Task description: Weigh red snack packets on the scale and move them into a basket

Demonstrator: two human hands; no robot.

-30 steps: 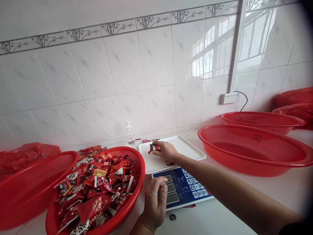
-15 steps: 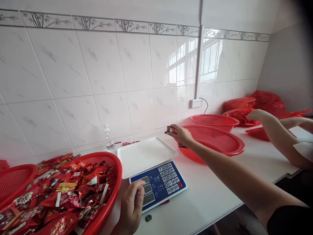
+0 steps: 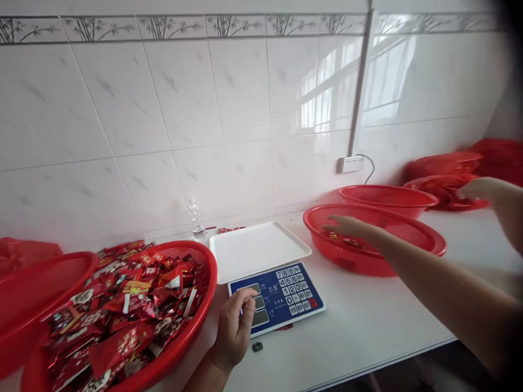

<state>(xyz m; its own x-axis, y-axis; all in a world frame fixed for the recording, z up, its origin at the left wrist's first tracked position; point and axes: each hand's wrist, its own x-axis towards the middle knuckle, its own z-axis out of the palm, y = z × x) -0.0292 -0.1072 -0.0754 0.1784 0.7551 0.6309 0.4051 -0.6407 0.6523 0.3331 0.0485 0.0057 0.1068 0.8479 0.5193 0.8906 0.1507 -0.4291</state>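
My right hand (image 3: pixel 347 224) is over a red perforated basket (image 3: pixel 408 253), fingers stretched out and nothing in them. Just below it, a few small wrapped packets (image 3: pixel 350 242) show inside that basket, blurred. My left hand (image 3: pixel 233 329) holds nothing; its fingers are loosely curled and the thumb stands a little apart. It is at the left edge of a blue digital scale (image 3: pixel 281 291), by the displays. Behind the keypad lies the scale's bare white tray (image 3: pixel 259 247). Left of it, a red basket (image 3: pixel 210 283) is heaped with red wrapped snack packets (image 3: pixel 134 305).
Another red basket (image 3: pixel 388 190) stands behind the right one. Further right are red plastic bags (image 3: pixel 445 185) and another person's arm (image 3: pixel 498 201). A clear bottle (image 3: pixel 196 220) stands near the wall. A small dark object (image 3: pixel 257 346) lies before the scale. More red baskets (image 3: pixel 24 305) crowd the left.
My right hand has moved from the near rim to over the basket and let go of the packets it held. The view has shifted; my left hand stays by the scale.
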